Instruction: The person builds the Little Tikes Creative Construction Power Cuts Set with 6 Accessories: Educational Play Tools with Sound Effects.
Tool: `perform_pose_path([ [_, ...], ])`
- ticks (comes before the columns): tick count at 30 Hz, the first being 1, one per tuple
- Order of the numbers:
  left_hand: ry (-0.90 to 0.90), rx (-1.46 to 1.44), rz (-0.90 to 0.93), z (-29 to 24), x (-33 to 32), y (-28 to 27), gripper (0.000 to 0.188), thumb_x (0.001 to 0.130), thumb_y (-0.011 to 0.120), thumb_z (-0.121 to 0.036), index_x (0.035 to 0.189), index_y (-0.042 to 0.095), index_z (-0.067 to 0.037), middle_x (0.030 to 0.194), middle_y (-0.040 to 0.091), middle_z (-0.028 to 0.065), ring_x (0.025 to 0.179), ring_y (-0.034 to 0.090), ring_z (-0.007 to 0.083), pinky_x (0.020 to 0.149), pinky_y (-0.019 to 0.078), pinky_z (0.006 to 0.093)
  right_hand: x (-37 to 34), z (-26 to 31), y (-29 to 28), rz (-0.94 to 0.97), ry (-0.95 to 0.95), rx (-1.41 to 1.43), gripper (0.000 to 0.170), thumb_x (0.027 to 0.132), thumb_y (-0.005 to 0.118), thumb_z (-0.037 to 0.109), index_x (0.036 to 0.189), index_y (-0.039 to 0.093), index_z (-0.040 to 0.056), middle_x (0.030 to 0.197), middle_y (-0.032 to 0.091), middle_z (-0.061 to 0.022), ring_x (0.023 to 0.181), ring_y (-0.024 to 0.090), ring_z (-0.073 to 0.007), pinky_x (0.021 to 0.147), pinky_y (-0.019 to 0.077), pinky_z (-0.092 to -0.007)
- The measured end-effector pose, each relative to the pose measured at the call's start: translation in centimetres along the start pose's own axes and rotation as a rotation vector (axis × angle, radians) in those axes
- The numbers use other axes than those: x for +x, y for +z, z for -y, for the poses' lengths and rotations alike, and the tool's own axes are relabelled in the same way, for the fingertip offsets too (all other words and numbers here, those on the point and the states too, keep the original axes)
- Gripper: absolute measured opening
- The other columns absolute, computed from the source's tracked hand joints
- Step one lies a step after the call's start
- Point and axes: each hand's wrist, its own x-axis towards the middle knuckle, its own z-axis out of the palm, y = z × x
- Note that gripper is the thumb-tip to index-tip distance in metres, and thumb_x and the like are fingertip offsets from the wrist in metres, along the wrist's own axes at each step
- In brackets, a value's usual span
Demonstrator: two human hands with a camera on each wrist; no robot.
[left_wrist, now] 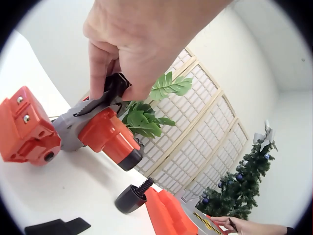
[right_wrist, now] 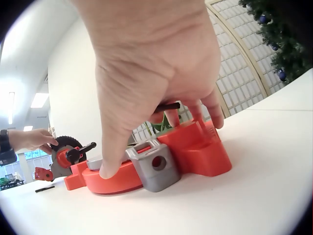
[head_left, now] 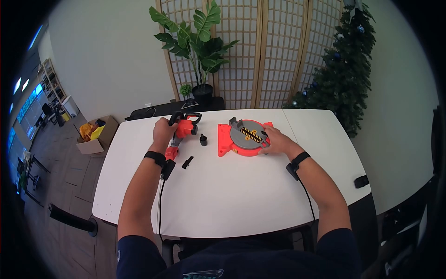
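Observation:
My left hand point(head_left: 163, 133) grips the black upper part of a red and grey toy saw head point(left_wrist: 110, 134) on the left of the table. To the right lies the toy saw's red base point(head_left: 225, 139), with a round grey turntable and a yellow-black striped strip. My right hand point(head_left: 278, 141) holds this base at its right side, thumb at the turntable's edge and fingers over the red part in the right wrist view. A small black piece point(right_wrist: 168, 106) shows under that palm. Between the two parts stands a black knobbed screw point(left_wrist: 131, 198), with a flat black piece point(head_left: 187, 162) nearer me.
The white table point(head_left: 232, 200) has a small black object point(head_left: 361, 182) at its right edge. A cardboard box point(head_left: 108, 135) is on the floor at left. Behind are a potted plant point(head_left: 203, 93), a folding screen point(head_left: 241, 56) and a decorated tree point(head_left: 339, 83). Cables trail from both wrists.

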Motion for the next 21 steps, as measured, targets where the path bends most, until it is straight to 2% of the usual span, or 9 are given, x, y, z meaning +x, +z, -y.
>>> perform_pose_path([
  [4, 0.030, 0.030, -0.001, -0.5, -0.4, -0.2, 0.040, 0.075, 0.075, -0.031, 0.094, 0.067, 0.004, 0.088, 0.071, 0.0222, 0.084, 0.071, 0.0366, 0.076, 0.0563, 0.0440, 0.4, -0.7, 0.6, -0.024, -0.050, -0.069, 0.109, 0.065, 0.087, 0.049, 0.143, 0.038, -0.0087, 0.155, 0.034, -0.0224, 0.138, 0.040, -0.0357, 0.114, 0.0375, -0.0385],
  [7, 0.043, 0.045, 0.020, -1.1, -0.8, -0.3, 0.041, 0.074, 0.076, -0.031, 0.092, 0.065, 0.004, 0.086, 0.071, 0.0221, 0.084, 0.071, 0.0369, 0.076, 0.0563, 0.0440, 0.2, -0.2, 0.1, 0.065, 0.007, -0.005, 0.105, 0.066, 0.087, 0.046, 0.143, 0.039, -0.0080, 0.156, 0.033, -0.0213, 0.136, 0.044, -0.0352, 0.113, 0.0388, -0.0379],
  [9, 0.033, 0.064, 0.033, -1.8, -1.2, -0.6, 0.043, 0.072, 0.077, -0.031, 0.091, 0.063, 0.005, 0.087, 0.071, 0.0225, 0.085, 0.071, 0.0376, 0.076, 0.0562, 0.0443, 0.2, -0.4, 0.6, 0.035, -0.017, -0.057, 0.102, 0.066, 0.086, 0.042, 0.143, 0.040, -0.0074, 0.157, 0.033, -0.0202, 0.133, 0.048, -0.0344, 0.111, 0.0408, -0.0376],
  [16, 0.046, 0.083, 0.044, -2.3, -1.5, -0.3, 0.045, 0.071, 0.078, -0.031, 0.094, 0.062, 0.005, 0.091, 0.070, 0.0234, 0.087, 0.070, 0.0384, 0.076, 0.0560, 0.0455, -0.1, -0.3, 0.6, 0.007, -0.025, -0.027, 0.099, 0.067, 0.087, 0.038, 0.142, 0.041, -0.0070, 0.153, 0.040, -0.0205, 0.131, 0.050, -0.0337, 0.109, 0.0424, -0.0369],
  [18, 0.045, 0.078, 0.082, -2.8, -2.0, -0.3, 0.045, 0.070, 0.078, -0.030, 0.095, 0.062, 0.004, 0.092, 0.069, 0.0224, 0.089, 0.069, 0.0379, 0.078, 0.0556, 0.0449, -0.3, -0.3, 0.8, -0.031, -0.021, -0.041, 0.088, 0.065, 0.086, 0.036, 0.134, 0.048, -0.0049, 0.155, 0.038, -0.0189, 0.122, 0.055, -0.0342, 0.103, 0.0479, -0.0396],
  [21, 0.083, 0.096, 0.077, -3.1, -2.3, 0.3, 0.046, 0.069, 0.079, -0.030, 0.096, 0.062, 0.003, 0.091, 0.069, 0.0209, 0.088, 0.069, 0.0342, 0.079, 0.0549, 0.0420, -0.4, -0.3, 1.3, -0.031, -0.016, -0.064, 0.088, 0.066, 0.085, 0.036, 0.135, 0.048, -0.0039, 0.155, 0.038, -0.0177, 0.123, 0.055, -0.0334, 0.103, 0.0479, -0.0395],
])
